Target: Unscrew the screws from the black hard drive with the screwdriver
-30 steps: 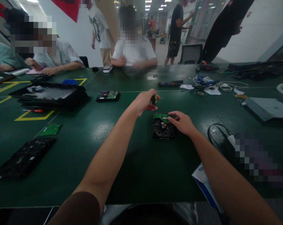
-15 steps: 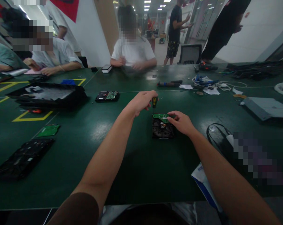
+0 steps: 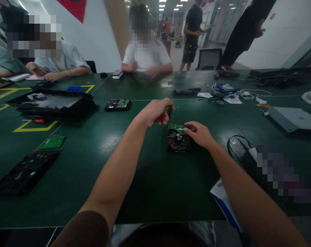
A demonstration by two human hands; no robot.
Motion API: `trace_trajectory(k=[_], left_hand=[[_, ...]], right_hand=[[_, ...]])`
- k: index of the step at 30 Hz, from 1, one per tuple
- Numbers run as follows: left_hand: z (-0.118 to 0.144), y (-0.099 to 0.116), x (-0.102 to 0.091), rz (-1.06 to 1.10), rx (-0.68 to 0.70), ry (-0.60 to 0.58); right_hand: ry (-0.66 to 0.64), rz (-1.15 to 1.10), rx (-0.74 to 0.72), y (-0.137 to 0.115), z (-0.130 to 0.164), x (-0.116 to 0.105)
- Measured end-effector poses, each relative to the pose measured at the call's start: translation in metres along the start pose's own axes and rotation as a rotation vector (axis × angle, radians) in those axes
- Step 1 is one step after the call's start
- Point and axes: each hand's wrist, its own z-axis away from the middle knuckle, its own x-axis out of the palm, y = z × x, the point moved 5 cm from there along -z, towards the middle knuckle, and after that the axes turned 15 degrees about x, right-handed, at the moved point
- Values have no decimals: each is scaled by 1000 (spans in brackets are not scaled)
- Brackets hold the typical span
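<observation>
My left hand (image 3: 157, 111) is closed around the handle of a screwdriver (image 3: 169, 109), which stands upright with its tip at the upper left of a hard drive (image 3: 179, 142). The drive lies on the green table with its green circuit board (image 3: 174, 128) facing up along the far end. My right hand (image 3: 198, 133) grips the drive's right edge between thumb and fingers, the thumb beside the circuit board. The screwdriver's tip is too small to make out clearly.
Another hard drive (image 3: 117, 104) lies beyond my left arm. Black trays (image 3: 52, 104), a loose circuit board (image 3: 53, 142) and a black drive (image 3: 24, 173) are at left. At right are a grey metal box (image 3: 294, 118) and cables (image 3: 250, 93). A person (image 3: 147, 56) sits opposite.
My left hand's fingers have shifted around the screwdriver handle, covering more of it, and its grip has turned slightly. My right hand and the hard drive stay in place.
</observation>
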Motion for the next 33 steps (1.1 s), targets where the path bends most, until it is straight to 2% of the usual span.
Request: trace_trajectory(k=[5,15,23,28,33], left_hand=[[0,-3,-2,40,-57,44],[-3,-3,0,-28,18,35],[-9,-10,-5,2,50,104],[-9,-10,-4,27,54,39],[-7,-12,-2,25,-38,-13]], right_hand=[[2,-10,1,0,0,0],[-2,-5,-8,0,-1,0],[-5,-16,-6,3,-1,2],[-9,-13,-13,3,-1,1],[-5,-17,-12,4,-2,2]])
